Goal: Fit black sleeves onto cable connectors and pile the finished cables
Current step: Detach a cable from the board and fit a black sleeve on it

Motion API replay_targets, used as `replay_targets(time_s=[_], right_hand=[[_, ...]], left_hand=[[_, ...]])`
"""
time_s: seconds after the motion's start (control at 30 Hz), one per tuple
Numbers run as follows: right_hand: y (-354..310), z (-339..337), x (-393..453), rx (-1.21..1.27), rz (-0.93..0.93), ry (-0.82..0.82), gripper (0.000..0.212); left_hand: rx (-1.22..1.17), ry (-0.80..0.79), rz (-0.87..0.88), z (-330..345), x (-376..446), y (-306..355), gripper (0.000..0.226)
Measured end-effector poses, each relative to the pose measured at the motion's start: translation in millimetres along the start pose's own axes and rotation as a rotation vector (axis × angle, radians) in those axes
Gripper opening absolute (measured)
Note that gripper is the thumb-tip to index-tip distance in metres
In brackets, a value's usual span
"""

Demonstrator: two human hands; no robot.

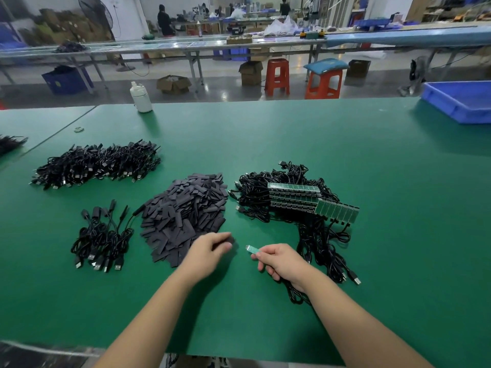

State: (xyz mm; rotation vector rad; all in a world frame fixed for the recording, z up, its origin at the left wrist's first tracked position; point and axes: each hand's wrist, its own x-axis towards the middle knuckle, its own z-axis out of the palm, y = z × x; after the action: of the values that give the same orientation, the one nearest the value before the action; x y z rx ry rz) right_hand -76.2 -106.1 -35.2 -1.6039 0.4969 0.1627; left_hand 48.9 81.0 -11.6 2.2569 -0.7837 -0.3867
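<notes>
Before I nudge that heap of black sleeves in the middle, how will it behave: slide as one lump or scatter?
The sleeve heap will probably scatter: it is loose flat pieces lying at all angles, with strays at its near edge. The pieces look thin and light, so a push likely spreads the edge rather than shifting the mass. The left hand already holds one sleeve, suggesting single pieces lift away freely.

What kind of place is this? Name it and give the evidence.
Most likely an electronics assembly workshop. A green work mat holds a heap of black sleeves and bundled cables with small green circuit boards; long workbenches with seated workers stand behind.
</notes>
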Motion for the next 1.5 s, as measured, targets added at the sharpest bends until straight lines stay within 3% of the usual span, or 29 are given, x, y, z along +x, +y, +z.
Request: replay_targets(time_s=[0.27, 0.5, 0.73, 1.0, 1.2, 1.33, 1.5], right_hand=[[-3, 1, -2, -0.064, 0.001, -0.049, 0.017], [0, 3, 2, -0.056, -0.009, -0.062, 0.013], [3, 8, 3, 0.015, 0.011, -0.017, 0.012], [6, 21, -1, -0.249, -0.088, 0.154, 0.023], [-5, 10, -7, -1.027, -0.447, 0.245, 0.023], [-5, 10, -10, -1.111, -0.592, 0.273, 0.026], [-2, 12, -13, -1.065, -0.627, 0.292, 0.025]], left_hand=[[-0.253, -0.021, -0.043, 19, -12, 1, 0.022], [-0.583, -0.071, -0.201, 26, -17, -6, 0.016], [-0.582, -0.102, -0.218, 27, -19, -9, 0.016], [-0.696, -0.143, -0.222, 25, -19, -8, 0.015], [-0.771, -0.188, -0.232, 20, -19, -9, 0.018], [-0.821, -0.188, -0.239, 20, -19, -10, 0.019], [-0.753, -0.13, -0.243, 27, -19, -9, 0.02]])
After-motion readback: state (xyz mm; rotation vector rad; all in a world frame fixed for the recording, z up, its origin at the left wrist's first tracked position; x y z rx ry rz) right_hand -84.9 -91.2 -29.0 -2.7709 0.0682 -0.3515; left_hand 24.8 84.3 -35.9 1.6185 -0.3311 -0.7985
